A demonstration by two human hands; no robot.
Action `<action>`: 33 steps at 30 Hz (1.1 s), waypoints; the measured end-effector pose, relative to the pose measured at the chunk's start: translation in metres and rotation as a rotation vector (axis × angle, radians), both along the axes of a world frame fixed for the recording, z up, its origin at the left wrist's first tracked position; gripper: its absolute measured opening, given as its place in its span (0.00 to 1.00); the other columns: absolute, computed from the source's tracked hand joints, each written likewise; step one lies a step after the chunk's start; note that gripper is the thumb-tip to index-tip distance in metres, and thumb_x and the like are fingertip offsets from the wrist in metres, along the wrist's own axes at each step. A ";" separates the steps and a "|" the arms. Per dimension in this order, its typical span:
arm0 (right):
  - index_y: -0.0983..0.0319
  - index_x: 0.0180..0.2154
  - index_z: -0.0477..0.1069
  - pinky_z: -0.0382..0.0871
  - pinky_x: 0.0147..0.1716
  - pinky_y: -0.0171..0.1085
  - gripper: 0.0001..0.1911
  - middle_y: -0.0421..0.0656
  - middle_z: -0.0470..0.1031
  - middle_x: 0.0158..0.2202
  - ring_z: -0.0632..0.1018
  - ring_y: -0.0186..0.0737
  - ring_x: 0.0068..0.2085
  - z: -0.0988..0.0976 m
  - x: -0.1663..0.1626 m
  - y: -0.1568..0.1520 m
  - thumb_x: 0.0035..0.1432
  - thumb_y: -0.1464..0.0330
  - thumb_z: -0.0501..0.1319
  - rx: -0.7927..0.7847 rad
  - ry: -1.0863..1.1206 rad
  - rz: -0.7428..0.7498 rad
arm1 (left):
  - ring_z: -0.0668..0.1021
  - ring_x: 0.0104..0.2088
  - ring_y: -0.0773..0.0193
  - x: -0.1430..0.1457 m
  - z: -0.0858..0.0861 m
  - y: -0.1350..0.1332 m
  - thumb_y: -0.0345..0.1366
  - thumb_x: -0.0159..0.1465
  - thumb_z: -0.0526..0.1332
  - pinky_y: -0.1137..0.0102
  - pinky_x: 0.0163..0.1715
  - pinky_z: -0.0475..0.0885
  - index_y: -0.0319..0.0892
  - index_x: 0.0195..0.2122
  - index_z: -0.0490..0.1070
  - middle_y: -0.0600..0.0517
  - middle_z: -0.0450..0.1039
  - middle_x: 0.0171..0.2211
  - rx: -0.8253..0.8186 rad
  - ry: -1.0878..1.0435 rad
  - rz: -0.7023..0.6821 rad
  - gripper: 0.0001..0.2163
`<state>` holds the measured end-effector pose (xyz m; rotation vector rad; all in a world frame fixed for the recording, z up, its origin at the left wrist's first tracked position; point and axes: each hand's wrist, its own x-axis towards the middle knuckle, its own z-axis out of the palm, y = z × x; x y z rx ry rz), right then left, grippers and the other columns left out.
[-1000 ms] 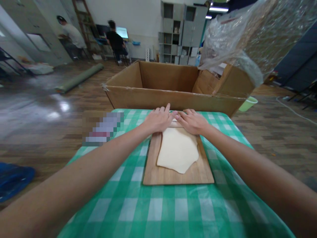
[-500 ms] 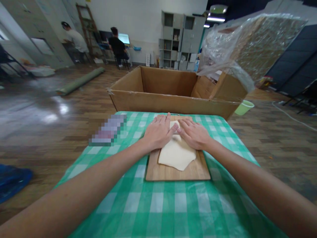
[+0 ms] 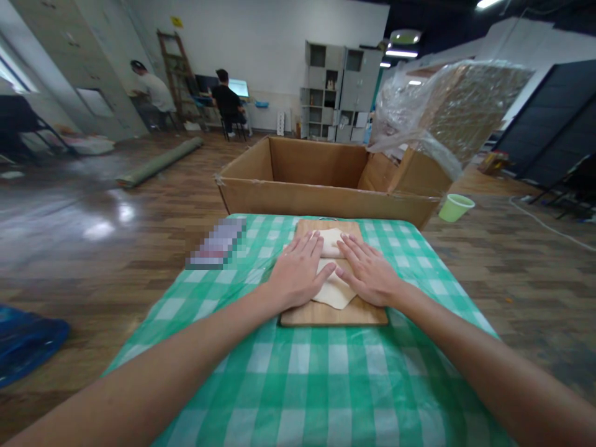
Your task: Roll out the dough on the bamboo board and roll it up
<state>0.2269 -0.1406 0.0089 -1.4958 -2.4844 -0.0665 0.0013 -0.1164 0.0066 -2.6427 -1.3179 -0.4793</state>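
Observation:
A pale, flattened sheet of dough point(image 3: 336, 290) lies on a wooden cutting board point(image 3: 334, 318), its near edge coming to a blunt point. My left hand point(image 3: 300, 267) rests palm down over the left side, fingers stretched forward. On the right side my right hand point(image 3: 367, 268) lies flat too, its thumb angled towards the left thumb. Between the fingers a pale crosswise band point(image 3: 330, 248) shows on the dough, with a line along its near side. I cannot tell whether it is a roller or a fold of dough. What lies under the palms is hidden.
A green-and-white checked cloth point(image 3: 298, 379) covers the table. A blurred-out object point(image 3: 216, 245) lies at its far left. Beyond stands a large open cardboard box point(image 3: 326, 198), with plastic-wrapped packing at its right. A green bin point(image 3: 456, 208) stands on the floor. Two people sit farther back.
My hands have drawn nearer to me over the dough, uncovering its far part and the board's far end. The camera view has shifted slightly.

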 end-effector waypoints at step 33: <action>0.67 0.65 0.66 0.61 0.66 0.58 0.30 0.58 0.66 0.69 0.64 0.56 0.71 0.002 -0.030 0.042 0.77 0.59 0.40 0.080 -0.101 0.099 | 0.73 0.64 0.55 -0.019 0.026 -0.034 0.47 0.75 0.46 0.58 0.65 0.67 0.42 0.64 0.67 0.44 0.72 0.64 -0.183 -0.126 -0.099 0.23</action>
